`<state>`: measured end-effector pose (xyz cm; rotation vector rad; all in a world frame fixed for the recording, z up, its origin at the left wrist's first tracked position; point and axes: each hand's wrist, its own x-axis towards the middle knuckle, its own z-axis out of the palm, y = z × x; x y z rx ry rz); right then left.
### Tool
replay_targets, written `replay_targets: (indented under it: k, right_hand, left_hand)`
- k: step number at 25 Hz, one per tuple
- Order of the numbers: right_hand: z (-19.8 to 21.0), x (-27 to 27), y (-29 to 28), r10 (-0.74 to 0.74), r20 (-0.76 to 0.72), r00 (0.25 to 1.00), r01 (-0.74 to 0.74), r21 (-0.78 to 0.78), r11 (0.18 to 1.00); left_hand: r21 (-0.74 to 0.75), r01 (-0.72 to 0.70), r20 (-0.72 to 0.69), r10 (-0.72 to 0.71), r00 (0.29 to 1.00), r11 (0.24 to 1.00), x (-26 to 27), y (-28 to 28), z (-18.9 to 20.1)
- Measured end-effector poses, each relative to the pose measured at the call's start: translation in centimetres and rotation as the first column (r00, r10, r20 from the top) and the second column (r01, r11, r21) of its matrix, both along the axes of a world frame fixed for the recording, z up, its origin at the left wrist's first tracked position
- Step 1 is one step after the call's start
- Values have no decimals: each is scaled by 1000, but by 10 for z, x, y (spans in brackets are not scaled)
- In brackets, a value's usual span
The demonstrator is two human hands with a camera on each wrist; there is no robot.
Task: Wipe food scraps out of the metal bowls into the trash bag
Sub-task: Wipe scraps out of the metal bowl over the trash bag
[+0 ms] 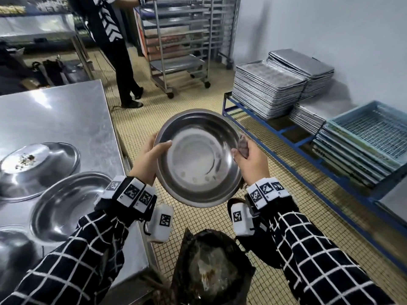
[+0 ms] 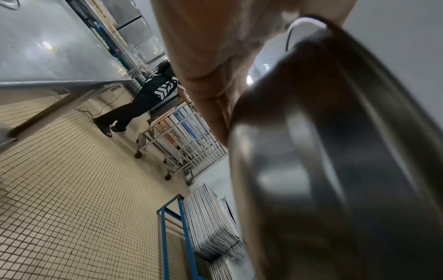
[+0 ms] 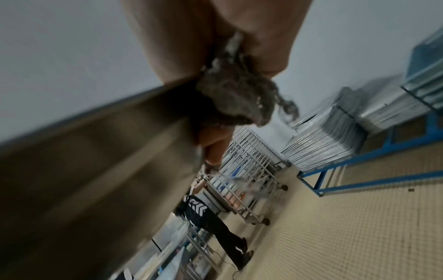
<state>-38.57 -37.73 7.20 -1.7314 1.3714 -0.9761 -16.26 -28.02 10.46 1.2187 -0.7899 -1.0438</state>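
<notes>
I hold a shiny metal bowl (image 1: 199, 157) tilted toward me above the floor, its inside looking clean. My left hand (image 1: 149, 156) grips its left rim, thumb inside. My right hand (image 1: 248, 160) holds the right rim together with a grey rag (image 1: 243, 145) bunched in the fingers. The rag (image 3: 230, 98) shows up close in the right wrist view, pressed against the bowl's edge (image 3: 95, 161). The bowl's outer wall (image 2: 335, 151) fills the left wrist view. A dark trash bag (image 1: 211, 269) with scraps inside stands open below the bowl.
On the steel table (image 1: 55, 111) at left lie an upturned bowl (image 1: 41, 166) with crumbs on its base and an upright bowl (image 1: 68, 203). A person (image 1: 116, 51) stands by a wheeled rack (image 1: 180, 45). Stacked trays (image 1: 275, 84) and blue crates (image 1: 365, 137) line the right wall.
</notes>
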Motion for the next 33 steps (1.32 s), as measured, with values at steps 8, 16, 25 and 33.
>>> replay_targets:
  k: [8, 16, 25, 33]
  right_hand:
    - [-8, 31, 28, -209, 233, 950, 162, 205, 965]
    - [-40, 50, 50, 117, -178, 977, -113, 36, 993]
    - [-69, 39, 52, 359, -674, 646, -595, -149, 790]
    - [-61, 51, 69, 446, -401, 801, -529, -122, 840]
  left_hand:
    - [105, -94, 295, 59, 954, 990, -24, 13, -10]
    - [195, -210, 513, 83, 855, 958, -9, -4, -21]
    - [125, -83, 490, 12, 872, 989, 6, -9, -14]
    - [45, -104, 479, 70, 875, 994, -5, -16, -9]
